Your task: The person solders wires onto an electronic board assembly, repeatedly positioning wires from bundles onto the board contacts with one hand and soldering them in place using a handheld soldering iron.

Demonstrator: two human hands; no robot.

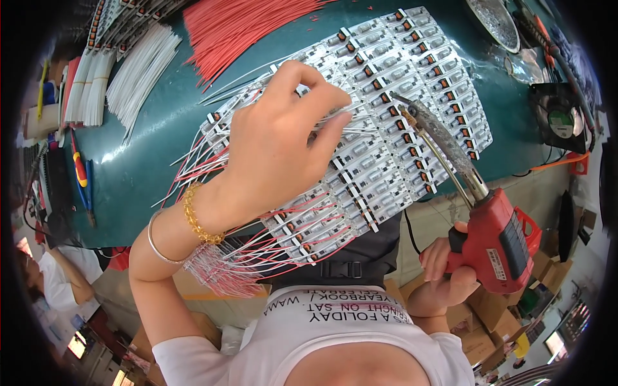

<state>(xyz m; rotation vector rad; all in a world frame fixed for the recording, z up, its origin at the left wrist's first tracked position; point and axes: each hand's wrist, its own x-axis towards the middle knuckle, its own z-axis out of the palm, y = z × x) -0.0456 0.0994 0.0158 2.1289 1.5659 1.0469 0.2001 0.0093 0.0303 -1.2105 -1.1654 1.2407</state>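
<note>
My left hand point(283, 138) is over the left part of a large panel of small circuit boards point(418, 71), with thumb and forefinger pinched on thin white wires point(357, 125). In my right hand point(444, 264) is a red soldering gun point(499, 248), gripped by its handle. Its long metal barrel slants up and left, and the tip lies over the middle of the panel. A thin metal tube runs alongside the barrel. Red and white wires point(238, 270) trail from the panel's left and near edges. The palm hides part of the boards beneath it.
A pile of red wires point(244, 32) lies on the green tabletop point(122, 180), beside loose white wires point(143, 71) and a tied white bundle point(87, 93). A red-yellow handled tool point(79, 168) lies at left. A metal dish point(494, 22) and black fan point(559, 119) stand right. Another person point(61, 276) sits left.
</note>
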